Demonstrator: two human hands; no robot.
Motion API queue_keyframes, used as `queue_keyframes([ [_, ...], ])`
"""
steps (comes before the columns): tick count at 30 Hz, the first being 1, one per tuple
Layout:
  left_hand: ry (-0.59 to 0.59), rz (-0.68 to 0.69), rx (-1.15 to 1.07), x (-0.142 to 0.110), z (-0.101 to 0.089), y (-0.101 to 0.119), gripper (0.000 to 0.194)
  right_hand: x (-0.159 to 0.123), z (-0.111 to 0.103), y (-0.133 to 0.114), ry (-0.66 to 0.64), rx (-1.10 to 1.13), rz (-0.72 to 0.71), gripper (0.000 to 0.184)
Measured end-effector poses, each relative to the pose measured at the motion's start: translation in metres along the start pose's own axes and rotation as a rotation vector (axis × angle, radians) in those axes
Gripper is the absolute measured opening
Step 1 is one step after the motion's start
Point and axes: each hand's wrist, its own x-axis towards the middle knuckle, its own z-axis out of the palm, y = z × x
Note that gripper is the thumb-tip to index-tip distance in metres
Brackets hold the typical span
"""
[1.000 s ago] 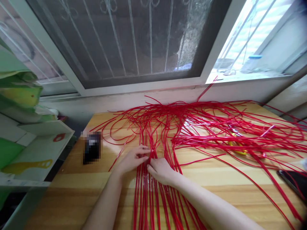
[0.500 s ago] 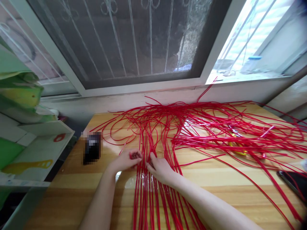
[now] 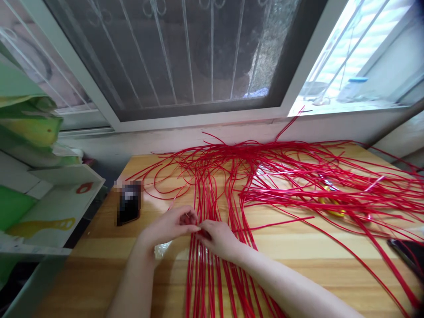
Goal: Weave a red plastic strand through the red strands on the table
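Many thin red cords [image 3: 203,282] run down the wooden table in a loose flat band. Across the band, my left hand [image 3: 177,225] comes from the left with fingers curled and thumb against the fingertips, pinching at the cords. From the right, my right hand [image 3: 218,238] is bent over the same strands, thumb and fingers closed. The fingertips of both hands meet above the band, and exactly which strands they grip is hidden. A clear plastic strip [image 3: 162,250] shows beside and under the cords, just below my left hand.
A large tangle of red cords [image 3: 238,152] lies along the table's back edge and spreads right over yellow-handled scissors [image 3: 333,205]. A dark phone [image 3: 409,254] is at the right edge. A blurred dark object [image 3: 129,203] stands at left, near a white shelf [image 3: 68,194].
My hands have come together: the right hand has shifted slightly left until its fingertips meet the left hand's. The view has moved slightly.
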Motion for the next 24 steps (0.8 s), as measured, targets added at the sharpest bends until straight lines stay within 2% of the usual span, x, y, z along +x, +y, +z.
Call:
queue_keyframes([
  [2,0.026,0.035,-0.136,0.001,-0.001,0.003,0.032,0.003,0.002,0.003,0.007,0.069,0.077,0.023],
  [4,0.088,0.032,-0.17,0.006,-0.001,-0.001,0.031,0.005,0.003,0.005,0.028,0.129,0.135,0.026],
  [10,0.331,-0.071,0.311,0.037,0.019,-0.035,0.028,0.005,0.001,0.006,0.048,0.158,0.215,0.024],
  [13,0.341,-0.171,0.457,0.046,0.032,-0.043,0.028,0.007,0.001,0.007,0.04,0.169,0.231,0.024],
  [16,0.36,-0.249,0.5,0.049,0.036,-0.045,0.027,0.008,0.002,0.008,0.047,0.182,0.233,0.023],
  [19,0.295,-0.232,0.35,0.048,0.03,-0.049,0.024,0.009,0.004,0.01,0.064,0.208,0.237,0.023],
  [24,0.047,-0.109,-0.066,0.036,0.008,-0.049,0.023,0.014,0.005,0.01,0.085,0.171,0.288,0.025],
])
